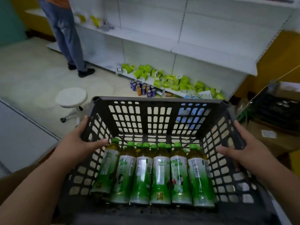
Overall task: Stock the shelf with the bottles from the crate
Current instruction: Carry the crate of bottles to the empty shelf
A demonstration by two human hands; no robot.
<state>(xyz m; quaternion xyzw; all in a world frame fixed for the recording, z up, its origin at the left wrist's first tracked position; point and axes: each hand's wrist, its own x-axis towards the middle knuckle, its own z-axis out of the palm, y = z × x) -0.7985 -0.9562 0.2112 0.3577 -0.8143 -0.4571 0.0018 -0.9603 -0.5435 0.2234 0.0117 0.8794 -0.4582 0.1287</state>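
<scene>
The left hand (81, 142) and right hand (235, 150) each gripped a side rim of the dark grey perforated plastic crate (159, 117), thumbs inside. Between them lay 6 visible green-capped tea bottles (160, 172), caps pointing away, about equally near either hand. The white metal shelf (211, 51) stood beyond the crate.

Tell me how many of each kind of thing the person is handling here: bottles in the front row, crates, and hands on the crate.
Green-capped bottles, front row: 6 (more caps show behind, too hidden to count)
Dark crate: 1
Hands gripping the crate's sides: 2, left hand and right hand
Total: 9
</scene>
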